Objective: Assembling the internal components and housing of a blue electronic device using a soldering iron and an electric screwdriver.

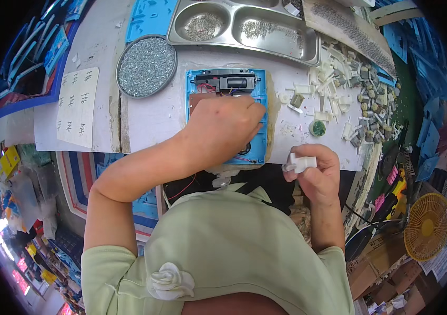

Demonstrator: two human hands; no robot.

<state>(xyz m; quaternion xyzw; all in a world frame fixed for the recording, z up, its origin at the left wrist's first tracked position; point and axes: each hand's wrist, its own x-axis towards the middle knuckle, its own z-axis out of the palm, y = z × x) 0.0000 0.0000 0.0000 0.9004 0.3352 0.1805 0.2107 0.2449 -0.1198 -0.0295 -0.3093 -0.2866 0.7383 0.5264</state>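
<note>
On the table in front of me lies a blue plastic housing (258, 140) with a black strip, red wires and a brown board (196, 101) inside. My left hand (228, 123) reaches over it with fingers curled together above its right half. The fingertips are turned away, so whatever they pinch is hidden. Off the table's near edge, to the right, my right hand (319, 172) grips a small white plastic part (303, 164) between thumb and fingers. That part has a short arm and a paler, see-through end.
White plastic parts (334, 89) and small metal motors (373, 107) lie heaped at right, beside a green round piece (317, 127). A round tray of screws (147, 66) stands at left, near a marked paper sheet (78, 107). Behind is a steel compartment tray (244, 44); a yellow fan (427, 227) stands lower right.
</note>
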